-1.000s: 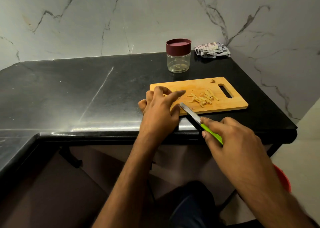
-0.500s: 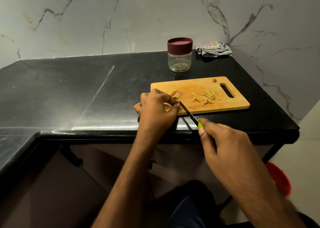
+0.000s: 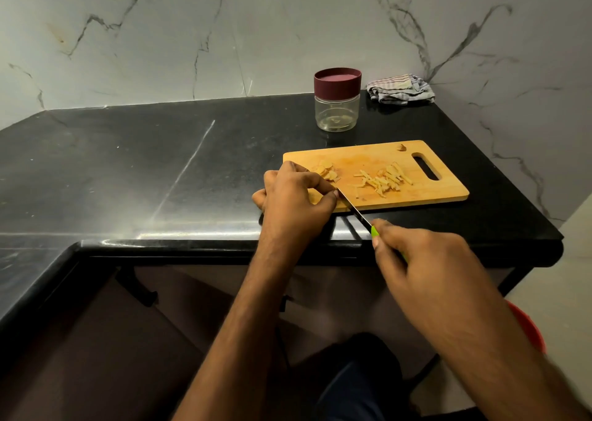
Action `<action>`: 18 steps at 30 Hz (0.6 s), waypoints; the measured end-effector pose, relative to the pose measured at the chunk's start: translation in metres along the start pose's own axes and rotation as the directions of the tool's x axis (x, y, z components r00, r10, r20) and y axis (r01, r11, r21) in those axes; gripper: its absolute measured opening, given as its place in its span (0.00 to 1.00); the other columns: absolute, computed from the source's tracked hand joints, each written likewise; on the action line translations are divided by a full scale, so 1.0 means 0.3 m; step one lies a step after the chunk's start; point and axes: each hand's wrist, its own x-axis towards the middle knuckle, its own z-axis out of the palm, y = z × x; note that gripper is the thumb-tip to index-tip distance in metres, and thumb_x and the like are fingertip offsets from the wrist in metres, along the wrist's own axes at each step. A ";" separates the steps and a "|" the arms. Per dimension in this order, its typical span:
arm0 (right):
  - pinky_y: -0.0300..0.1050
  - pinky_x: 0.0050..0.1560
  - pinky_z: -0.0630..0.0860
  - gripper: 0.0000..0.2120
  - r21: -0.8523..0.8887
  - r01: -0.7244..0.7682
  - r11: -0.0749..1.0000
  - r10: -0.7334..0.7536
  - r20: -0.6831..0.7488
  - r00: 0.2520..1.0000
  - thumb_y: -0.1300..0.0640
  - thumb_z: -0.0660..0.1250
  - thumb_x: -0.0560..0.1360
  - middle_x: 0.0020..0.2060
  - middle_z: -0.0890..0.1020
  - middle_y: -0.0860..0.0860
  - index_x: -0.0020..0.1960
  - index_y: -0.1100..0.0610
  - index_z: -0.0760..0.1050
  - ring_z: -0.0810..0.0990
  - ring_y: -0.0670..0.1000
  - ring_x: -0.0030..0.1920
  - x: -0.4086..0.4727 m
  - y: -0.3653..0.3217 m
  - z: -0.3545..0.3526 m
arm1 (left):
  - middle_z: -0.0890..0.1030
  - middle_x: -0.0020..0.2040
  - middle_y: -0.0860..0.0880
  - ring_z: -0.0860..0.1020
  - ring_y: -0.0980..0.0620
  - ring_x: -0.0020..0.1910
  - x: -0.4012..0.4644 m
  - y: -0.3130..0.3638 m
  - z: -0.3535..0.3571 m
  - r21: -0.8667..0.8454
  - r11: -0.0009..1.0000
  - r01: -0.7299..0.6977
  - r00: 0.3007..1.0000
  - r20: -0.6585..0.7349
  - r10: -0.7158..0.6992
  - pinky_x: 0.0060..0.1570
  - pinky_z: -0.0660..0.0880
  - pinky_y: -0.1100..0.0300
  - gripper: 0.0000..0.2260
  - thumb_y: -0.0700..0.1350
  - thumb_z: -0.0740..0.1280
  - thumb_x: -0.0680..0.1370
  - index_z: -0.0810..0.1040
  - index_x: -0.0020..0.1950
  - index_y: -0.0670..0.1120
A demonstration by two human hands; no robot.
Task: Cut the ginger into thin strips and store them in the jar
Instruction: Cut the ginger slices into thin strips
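Note:
A wooden cutting board (image 3: 445, 193) lies on the black counter. A pile of thin ginger strips (image 3: 382, 180) sits in its middle. Several flat ginger slices (image 3: 326, 172) lie at the board's left end. My left hand (image 3: 294, 201) is curled over that end, its fingertips pinching ginger right beside the blade. My right hand (image 3: 423, 260) grips the green handle of a knife (image 3: 354, 210), whose blade runs up to the left fingertips. A clear jar (image 3: 336, 113) with a maroon lid stands closed behind the board.
A folded striped cloth (image 3: 400, 89) lies at the back right against the marble wall. The black counter (image 3: 160, 170) stretches left from the board and ends just right of it. A red object (image 3: 528, 327) shows on the floor below right.
My left hand's fingers have curled from stretched out to pinching ginger at the board's left end. The knife blade has moved in against those fingertips, and the ginger slices now show.

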 end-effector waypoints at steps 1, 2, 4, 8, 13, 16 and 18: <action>0.35 0.35 0.69 0.17 -0.011 -0.008 1.000 0.008 -0.010 1.000 0.46 0.57 0.80 0.39 0.78 0.44 0.66 0.44 0.73 0.75 0.43 0.38 -0.011 0.004 -0.010 | 0.70 0.50 0.59 0.64 0.55 0.60 0.001 -0.001 0.002 0.009 1.000 -0.002 1.000 0.001 0.002 0.57 0.55 0.52 0.05 0.54 0.73 0.75 0.80 0.41 0.59; 0.33 0.34 0.66 0.17 -0.034 -0.017 0.999 0.016 -0.021 1.000 0.46 0.56 0.79 0.39 0.76 0.44 0.66 0.43 0.72 0.73 0.43 0.38 -0.016 0.007 -0.015 | 0.70 0.51 0.58 0.64 0.55 0.60 0.001 -0.003 0.002 0.015 1.000 -0.005 1.000 0.001 0.005 0.57 0.55 0.52 0.05 0.54 0.73 0.75 0.79 0.41 0.59; 0.32 0.31 0.62 0.18 -0.101 -0.023 0.995 0.018 -0.045 0.999 0.45 0.57 0.79 0.39 0.71 0.43 0.69 0.40 0.69 0.70 0.43 0.37 -0.019 0.019 -0.010 | 0.70 0.51 0.58 0.63 0.55 0.60 0.000 -0.005 0.006 0.016 1.000 -0.009 1.000 -0.005 0.009 0.57 0.55 0.51 0.04 0.54 0.73 0.75 0.80 0.42 0.59; 0.33 0.31 0.61 0.20 -0.150 -0.055 0.987 0.049 -0.045 0.998 0.44 0.58 0.79 0.39 0.68 0.43 0.71 0.39 0.65 0.68 0.42 0.38 -0.010 0.039 0.014 | 0.70 0.55 0.57 0.64 0.54 0.63 -0.007 -0.003 0.005 0.013 0.998 -0.060 0.998 -0.015 0.060 0.59 0.55 0.52 0.06 0.52 0.72 0.76 0.78 0.51 0.61; 0.35 0.33 0.62 0.21 -0.124 -0.054 0.991 0.048 -0.050 0.998 0.44 0.57 0.79 0.39 0.67 0.42 0.71 0.38 0.63 0.68 0.42 0.39 -0.007 0.036 0.030 | 0.68 0.55 0.57 0.61 0.55 0.62 -0.010 0.002 0.013 0.118 0.980 -0.161 0.987 0.029 0.159 0.57 0.54 0.54 0.08 0.49 0.69 0.78 0.82 0.52 0.64; 0.33 0.32 0.60 0.21 -0.112 -0.038 0.993 0.033 -0.051 0.998 0.43 0.56 0.79 0.40 0.68 0.43 0.72 0.38 0.63 0.69 0.42 0.40 -0.005 0.038 0.030 | 0.68 0.59 0.57 0.61 0.54 0.64 -0.010 0.002 0.015 0.167 0.966 -0.197 0.980 0.068 0.189 0.57 0.55 0.53 0.12 0.49 0.66 0.80 0.81 0.57 0.67; 0.31 0.32 0.59 0.21 -0.105 -0.029 0.994 0.024 -0.048 0.999 0.43 0.57 0.79 0.41 0.69 0.43 0.72 0.38 0.63 0.69 0.42 0.40 -0.004 0.041 0.024 | 0.68 0.61 0.56 0.60 0.53 0.65 -0.009 0.003 0.017 0.201 0.956 -0.215 0.976 0.086 0.201 0.58 0.55 0.53 0.16 0.49 0.64 0.81 0.77 0.63 0.68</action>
